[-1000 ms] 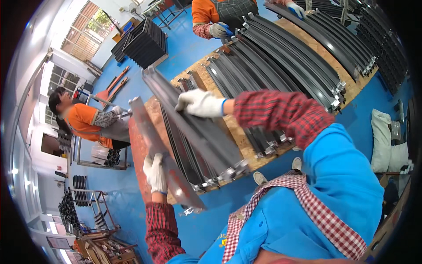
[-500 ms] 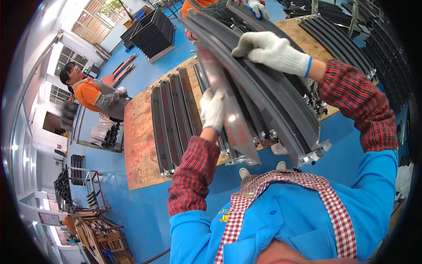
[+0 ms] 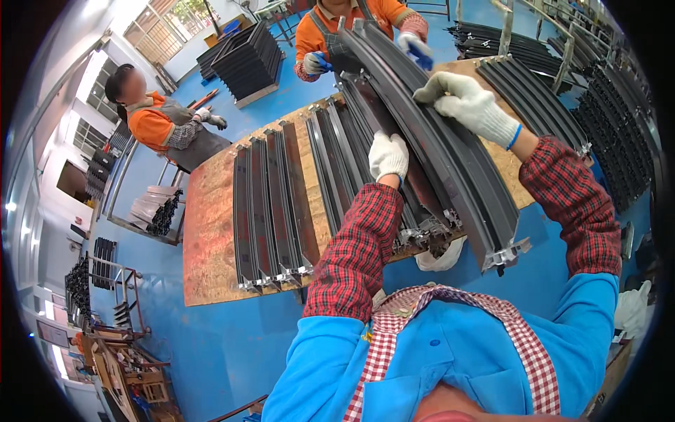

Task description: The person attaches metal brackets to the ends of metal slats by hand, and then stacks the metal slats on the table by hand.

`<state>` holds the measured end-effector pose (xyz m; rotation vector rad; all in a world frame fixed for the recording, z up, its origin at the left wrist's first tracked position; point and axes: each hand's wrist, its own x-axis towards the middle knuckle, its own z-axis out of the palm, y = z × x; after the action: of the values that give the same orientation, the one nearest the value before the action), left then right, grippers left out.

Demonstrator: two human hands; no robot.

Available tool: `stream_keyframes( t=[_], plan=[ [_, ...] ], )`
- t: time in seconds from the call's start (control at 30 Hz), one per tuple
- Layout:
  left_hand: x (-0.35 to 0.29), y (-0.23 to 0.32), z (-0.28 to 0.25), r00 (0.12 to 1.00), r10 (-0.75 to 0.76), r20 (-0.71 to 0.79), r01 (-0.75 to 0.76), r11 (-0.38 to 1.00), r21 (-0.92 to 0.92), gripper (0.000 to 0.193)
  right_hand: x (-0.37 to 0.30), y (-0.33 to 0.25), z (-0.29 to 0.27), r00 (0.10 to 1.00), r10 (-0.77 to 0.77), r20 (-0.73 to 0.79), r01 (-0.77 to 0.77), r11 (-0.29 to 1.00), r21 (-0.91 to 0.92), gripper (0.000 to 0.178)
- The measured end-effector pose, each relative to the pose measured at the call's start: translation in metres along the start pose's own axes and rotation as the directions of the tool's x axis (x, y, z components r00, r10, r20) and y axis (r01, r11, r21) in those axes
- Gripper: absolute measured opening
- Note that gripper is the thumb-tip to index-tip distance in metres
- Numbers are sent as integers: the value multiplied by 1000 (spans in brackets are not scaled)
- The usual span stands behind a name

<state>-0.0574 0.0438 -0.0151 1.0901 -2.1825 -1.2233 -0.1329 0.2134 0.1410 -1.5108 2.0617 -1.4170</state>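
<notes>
My right hand [image 3: 472, 109], in a white knit glove, is closed on the edge of a long, curved black profile [image 3: 450, 165]. The profile slants toward me above the table, its near end with silvery metal fittings [image 3: 510, 252] reaching past the table's front edge. My left hand [image 3: 389, 156], gloved alike, is closed on a second dark, reddish-sheened profile [image 3: 365, 109] just left of the first. Its fingertips are partly hidden. Beneath and beside it, several similar profiles [image 3: 330, 165] lie side by side on the wooden tabletop [image 3: 207, 232].
More profiles lie on the table at left [image 3: 271, 204] and far right [image 3: 531, 91]. A co-worker in orange [image 3: 313, 35] stands across the table, another [image 3: 158, 126] at its left end. Stacked black frames [image 3: 246, 60] and racks [image 3: 612, 126] stand around. A white bag [image 3: 441, 257] hangs at the front edge.
My left hand has moved right and brought its profile down among those on the table. My right hand has shifted slightly right with the long profile. The far co-worker shows more fully.
</notes>
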Motion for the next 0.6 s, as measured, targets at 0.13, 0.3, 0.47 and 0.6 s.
stream_keyframes(
  t=[0.13, 0.3, 0.47, 0.6],
  plan=[
    [0, -10, -14, 976, 79, 202, -41, 982, -185, 47, 15, 26, 22, 998, 64, 1, -64, 997, -42, 28],
    [-23, -23, -40, 957, 139, 253, -42, 934, -354, 52, 37, 61, 37, 997, 77, 1, -76, 989, -126, 24],
    [-19, -91, -96, 971, 195, 141, -143, 939, -312, 45, 60, 103, 54, 995, 98, -16, -99, 954, -282, 25],
    [-11, -149, -167, 1000, 12, -11, -15, 949, -314, 37, 67, 132, 62, 995, 88, 51, -56, 894, -445, 24]
  ],
)
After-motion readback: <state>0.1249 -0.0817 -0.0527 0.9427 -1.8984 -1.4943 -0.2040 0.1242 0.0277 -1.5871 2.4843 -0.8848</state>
